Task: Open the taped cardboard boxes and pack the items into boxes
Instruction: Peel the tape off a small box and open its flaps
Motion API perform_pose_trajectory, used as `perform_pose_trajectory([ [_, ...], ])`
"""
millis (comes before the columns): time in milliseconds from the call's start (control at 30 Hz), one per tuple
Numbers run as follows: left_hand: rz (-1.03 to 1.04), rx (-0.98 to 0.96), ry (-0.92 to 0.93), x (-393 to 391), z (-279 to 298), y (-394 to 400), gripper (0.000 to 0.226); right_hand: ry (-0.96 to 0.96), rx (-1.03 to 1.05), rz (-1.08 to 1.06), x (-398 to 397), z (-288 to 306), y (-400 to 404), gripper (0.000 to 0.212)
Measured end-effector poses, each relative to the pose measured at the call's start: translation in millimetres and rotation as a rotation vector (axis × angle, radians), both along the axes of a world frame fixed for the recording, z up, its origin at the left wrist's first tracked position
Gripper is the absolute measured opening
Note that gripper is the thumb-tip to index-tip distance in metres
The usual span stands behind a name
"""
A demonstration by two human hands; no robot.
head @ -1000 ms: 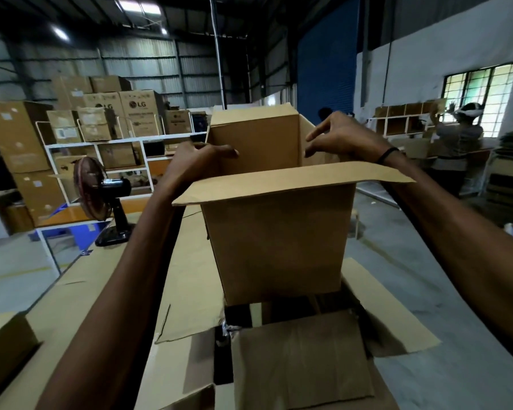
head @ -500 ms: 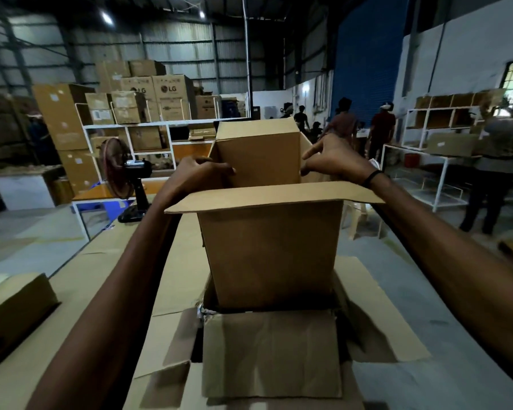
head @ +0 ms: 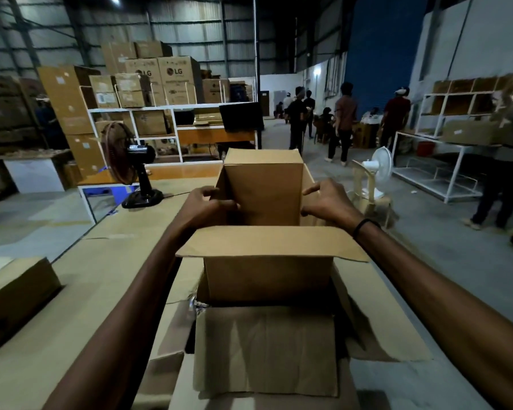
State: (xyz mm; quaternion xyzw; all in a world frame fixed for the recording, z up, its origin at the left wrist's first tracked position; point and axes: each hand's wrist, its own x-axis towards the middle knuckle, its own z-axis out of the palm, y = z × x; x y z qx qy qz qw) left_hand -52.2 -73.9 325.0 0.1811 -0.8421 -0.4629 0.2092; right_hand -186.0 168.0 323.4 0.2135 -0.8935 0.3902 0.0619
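Head view, looking down the desk [head: 71,291]: a small cardboard box [head: 267,276] stands partly inside a larger open carton [head: 382,335] at the 6 o'clock side of the frame, its near flap [head: 273,242] folded out toward the camera and its far flap [head: 264,184] standing upright. Both hands are at the box's top opening. The left hand [head: 203,207] has its fingers curled round the left edge of the far flap, and the right hand [head: 326,202] pinches the right edge of that same flap (a dark band sits on that wrist). The larger carton's own flaps are spread flat, one lying toward the camera [head: 264,350].

At 9 o'clock a closed brown box [head: 15,303] lies on the desk, well apart from the hands. At 11 o'clock a dark pedestal fan [head: 131,167] stands on the desk, with white shelving [head: 172,134] of stacked cartons behind it. At 1 o'clock several people [head: 342,122] stand on the warehouse floor, and a white fan [head: 375,170] sits at 2 o'clock.
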Motion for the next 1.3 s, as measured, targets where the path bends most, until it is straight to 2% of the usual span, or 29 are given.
perform_pose_trajectory([
  [67, -0.025, 0.040, 0.002, -6.5, -20.1, -9.6, 0.067, -0.026, 0.031, -0.023, -5.5, -21.6, -0.7, 0.051],
  [133, -0.017, 0.079, -0.029, -9.7, -40.4, -13.0, 0.062, -0.043, 0.048, -0.034, -8.4, -41.1, -4.7, 0.053],
  [167, -0.016, 0.085, -0.042, -10.5, -50.1, -14.2, 0.067, -0.055, 0.048, -0.046, -11.2, -50.4, -6.5, 0.054],
  [267, 0.012, 0.096, -0.051, -20.5, -83.3, -28.3, 0.105, -0.073, 0.055, -0.071, -12.2, -76.3, -10.6, 0.057],
  [333, 0.016, 0.095, -0.061, -31.6, -112.0, -43.4, 0.112, -0.087, 0.065, -0.077, -12.0, -90.3, -13.6, 0.058],
  [400, 0.014, 0.068, -0.065, -24.1, -114.5, -36.5, 0.113, -0.094, 0.065, -0.069, -13.3, -102.8, -14.9, 0.060],
  [567, 0.000, 0.047, -0.126, -7.9, -115.1, -18.0, 0.097, -0.110, -0.003, -0.046, -12.4, -128.6, -18.7, 0.059],
  [733, 0.011, 0.002, -0.144, -11.9, -134.4, -28.1, 0.086, -0.068, 0.056, -0.049, -13.5, -140.4, -23.5, 0.064],
  [867, 0.031, 0.112, -0.159, -12.1, -137.4, -35.0, 0.088, -0.169, 0.063, -0.122, -17.5, -139.7, -25.2, 0.074],
  [933, 0.046, 0.165, -0.189, -13.7, -139.9, -37.4, 0.076, -0.246, 0.112, -0.178, -19.0, -141.1, -23.9, 0.066],
  [1000, 0.056, 0.190, -0.195, -13.5, -139.8, -38.0, 0.062, -0.257, 0.143, -0.196, -19.5, -140.9, -23.3, 0.048],
  [1067, 0.056, 0.230, -0.161, -13.9, -139.8, -42.0, 0.062, -0.253, 0.127, -0.201, -22.1, -140.3, -23.2, 0.038],
  [1200, 0.043, 0.308, -0.092, -20.0, -139.5, -51.4, 0.064, -0.262, 0.087, -0.194, -24.4, -129.8, -22.8, 0.035],
  [1300, 0.035, 0.389, -0.049, -14.4, -110.2, -40.0, 0.043, -0.280, 0.017, -0.176, -25.8, -110.4, -19.2, 0.039],
])
